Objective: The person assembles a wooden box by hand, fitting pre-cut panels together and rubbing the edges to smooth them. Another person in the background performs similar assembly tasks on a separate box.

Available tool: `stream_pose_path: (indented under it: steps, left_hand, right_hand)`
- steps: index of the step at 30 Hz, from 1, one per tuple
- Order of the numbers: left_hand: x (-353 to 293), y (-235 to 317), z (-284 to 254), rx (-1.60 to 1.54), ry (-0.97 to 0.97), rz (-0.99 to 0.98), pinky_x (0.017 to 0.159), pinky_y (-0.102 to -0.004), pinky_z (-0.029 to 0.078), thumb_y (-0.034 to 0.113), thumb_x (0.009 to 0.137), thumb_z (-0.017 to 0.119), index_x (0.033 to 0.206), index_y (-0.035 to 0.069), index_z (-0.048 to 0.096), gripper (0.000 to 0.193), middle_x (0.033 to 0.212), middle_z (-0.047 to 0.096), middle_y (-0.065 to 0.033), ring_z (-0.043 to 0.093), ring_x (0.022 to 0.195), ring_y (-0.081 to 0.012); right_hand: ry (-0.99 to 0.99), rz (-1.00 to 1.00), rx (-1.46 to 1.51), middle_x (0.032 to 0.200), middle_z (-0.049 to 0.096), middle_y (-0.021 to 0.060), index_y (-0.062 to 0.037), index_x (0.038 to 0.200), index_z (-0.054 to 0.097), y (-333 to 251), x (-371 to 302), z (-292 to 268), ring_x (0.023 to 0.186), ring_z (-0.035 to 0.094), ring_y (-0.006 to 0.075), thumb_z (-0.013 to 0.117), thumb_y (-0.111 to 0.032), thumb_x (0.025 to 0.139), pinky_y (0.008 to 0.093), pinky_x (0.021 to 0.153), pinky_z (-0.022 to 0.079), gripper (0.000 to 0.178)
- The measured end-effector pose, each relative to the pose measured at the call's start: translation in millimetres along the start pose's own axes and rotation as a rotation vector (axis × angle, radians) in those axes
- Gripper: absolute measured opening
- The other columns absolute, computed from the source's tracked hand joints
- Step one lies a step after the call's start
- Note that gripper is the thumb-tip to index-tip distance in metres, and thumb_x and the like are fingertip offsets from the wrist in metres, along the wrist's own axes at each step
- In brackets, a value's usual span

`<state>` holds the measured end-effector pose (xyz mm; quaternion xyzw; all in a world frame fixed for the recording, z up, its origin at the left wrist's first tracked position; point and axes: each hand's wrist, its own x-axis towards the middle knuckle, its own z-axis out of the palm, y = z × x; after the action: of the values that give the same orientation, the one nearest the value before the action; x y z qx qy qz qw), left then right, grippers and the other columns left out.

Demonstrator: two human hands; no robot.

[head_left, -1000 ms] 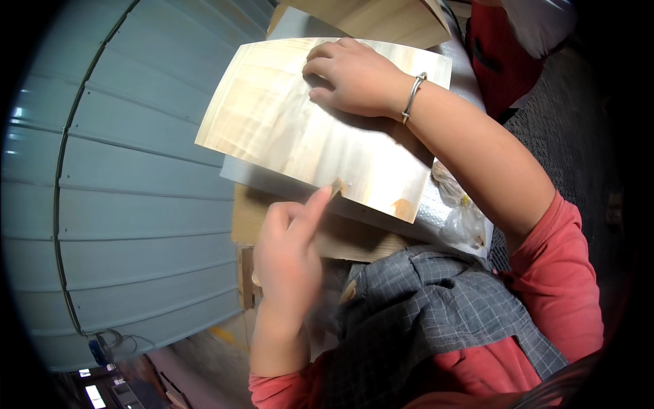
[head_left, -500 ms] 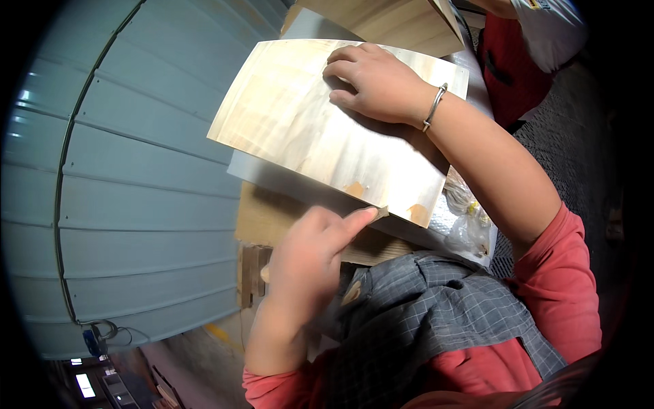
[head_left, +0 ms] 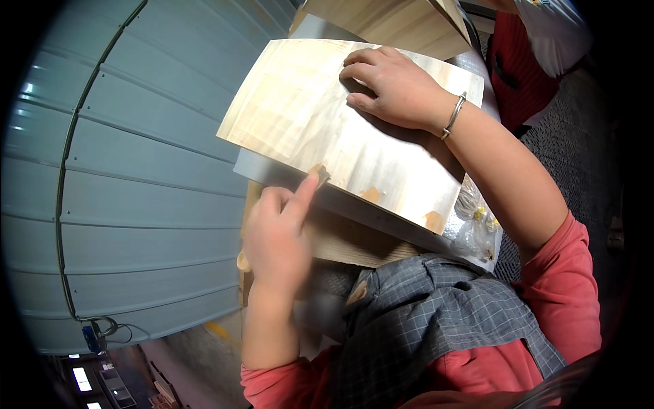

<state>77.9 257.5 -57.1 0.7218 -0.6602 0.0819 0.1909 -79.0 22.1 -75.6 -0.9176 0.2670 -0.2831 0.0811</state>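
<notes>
Veneer sheet (head_left: pixel 327 129) under right-hand fingers (head_left: pixel 364 75)

Just the one view here, a fisheye cam worn on the person's head, looking steeply down and a bit forward over their own chest. It sits really close: the left hand (head_left: pixel 276 238) and right hand (head_left: pixel 395 85) fill the middle, forearms coming in from the lower edge and the right. The thin wood sheet (head_left: pixel 327 129) lies dead centre. Straight lines on the grey ribbed wall (head_left: pixel 136 170) at left bend toward the rim, and the corners go black.
</notes>
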Motion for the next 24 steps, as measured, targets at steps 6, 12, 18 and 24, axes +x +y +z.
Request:
stream_pose_path:
  steps: [6,12,18,24]
  left_hand:
    - [8.2,-11.3,-7.3,-0.242,-0.056,-0.095,0.073,-0.0312,0.048,-0.013,0.079,0.05,0.122,0.018,0.072,0.057,0.084,0.054,-0.008,0.056,0.078,-0.0246]
    - [5.4,-9.5,-18.8,-0.453,-0.209,-0.123,0.076,-0.0254,0.045,-0.013,0.083,0.051,0.12,0.013,0.072,0.05,0.082,0.054,-0.0066,0.054,0.078,-0.0184]
    - [3.3,-38.0,-0.9,-0.34,0.088,-0.292,0.081,-0.0313,0.048,-0.004,0.09,0.06,0.123,0.018,0.072,0.041,0.091,0.058,-0.0095,0.059,0.086,-0.0229]
    - [13.5,-62.3,13.0,-0.005,0.165,-0.177,0.08,-0.0346,0.049,-0.011,0.081,0.056,0.124,0.023,0.071,0.056,0.09,0.057,-0.0072,0.058,0.085,-0.0243]
  right_hand:
    - [-0.014,0.009,0.023,0.128,0.062,0.0105,-0.0079,0.115,0.069,-1.7,2.2,-2.7,0.123,0.052,0.0325,0.066,-0.031,0.09,0.0417,0.107,0.042,0.034]
    - [-0.047,0.018,0.018,0.131,0.059,0.0105,-0.0069,0.118,0.066,-3.2,1.3,-4.6,0.125,0.05,0.0314,0.066,-0.028,0.09,0.0399,0.108,0.04,0.035]
    - [0.005,-0.001,0.02,0.128,0.061,0.0077,-0.0106,0.11,0.068,1.9,-0.5,-1.3,0.12,0.051,0.0326,0.065,-0.03,0.09,0.041,0.105,0.042,0.028]
    - [-0.056,0.003,0.026,0.131,0.058,0.0084,-0.0085,0.115,0.065,-3.4,3.7,-3.6,0.123,0.049,0.0315,0.065,-0.027,0.091,0.04,0.107,0.041,0.031]
